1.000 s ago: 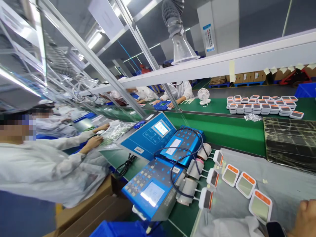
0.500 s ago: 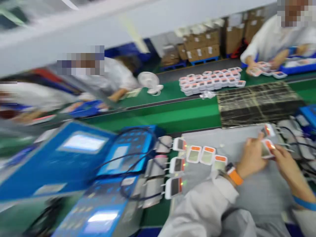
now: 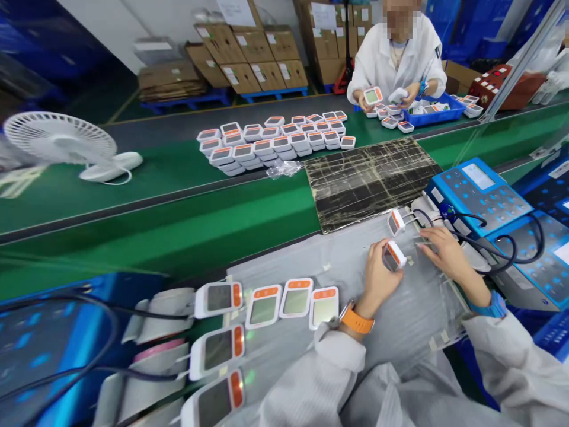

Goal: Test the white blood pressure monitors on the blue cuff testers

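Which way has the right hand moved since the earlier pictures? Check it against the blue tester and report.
Yes: the right hand has moved off the white-and-orange device held in the left hand, toward the blue tester.

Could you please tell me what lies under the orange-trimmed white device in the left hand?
Grey sheeting lies below the device; the left hand covers its underside, which cannot be seen.

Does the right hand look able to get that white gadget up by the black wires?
Probably yes: the right hand is close to that white gadget, over plastic sheet. The gadget in the left hand sits just below, not blocking.
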Demonstrator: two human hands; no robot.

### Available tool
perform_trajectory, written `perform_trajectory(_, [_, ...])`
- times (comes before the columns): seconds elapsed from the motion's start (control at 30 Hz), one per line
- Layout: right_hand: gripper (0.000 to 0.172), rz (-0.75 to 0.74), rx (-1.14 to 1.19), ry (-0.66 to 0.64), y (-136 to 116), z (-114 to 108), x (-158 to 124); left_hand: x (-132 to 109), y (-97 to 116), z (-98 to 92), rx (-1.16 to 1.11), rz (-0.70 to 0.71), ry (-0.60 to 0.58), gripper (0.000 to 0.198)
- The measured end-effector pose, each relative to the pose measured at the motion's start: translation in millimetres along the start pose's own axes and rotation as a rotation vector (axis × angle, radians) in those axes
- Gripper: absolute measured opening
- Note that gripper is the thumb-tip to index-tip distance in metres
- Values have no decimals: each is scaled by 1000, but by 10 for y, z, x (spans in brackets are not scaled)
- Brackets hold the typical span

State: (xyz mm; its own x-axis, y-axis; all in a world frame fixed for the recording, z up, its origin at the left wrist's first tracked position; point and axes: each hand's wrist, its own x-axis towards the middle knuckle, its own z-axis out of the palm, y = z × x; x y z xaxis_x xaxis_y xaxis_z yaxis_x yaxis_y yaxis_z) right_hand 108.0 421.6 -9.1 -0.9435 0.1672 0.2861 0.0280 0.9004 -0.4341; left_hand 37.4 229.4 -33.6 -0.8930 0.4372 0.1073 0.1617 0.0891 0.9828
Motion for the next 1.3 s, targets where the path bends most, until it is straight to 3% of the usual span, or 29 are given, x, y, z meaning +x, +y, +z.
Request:
perform_trajectory(0.1, [28,-208,-274,-145,222,-6,125,23,-142,233,-372,-105,26,70])
perform_trajectory(0.23, [32,-261,-357,-162,325,86,180,85,-304,485,-578,-185,-3,72])
perform_trajectory(0.4, [23,-233,-292,-151,273,127,223,94,-400,507,-540,-159,-56,74])
perform_trajectory(1.03, [24,-259,-228,-160,244,63,291,76,-434,543,-546,-130,-32,73])
perform_trajectory(1.3, [23,-317,-299,-261,173,-4,345,93,-422,556,-524,-130,-24,74])
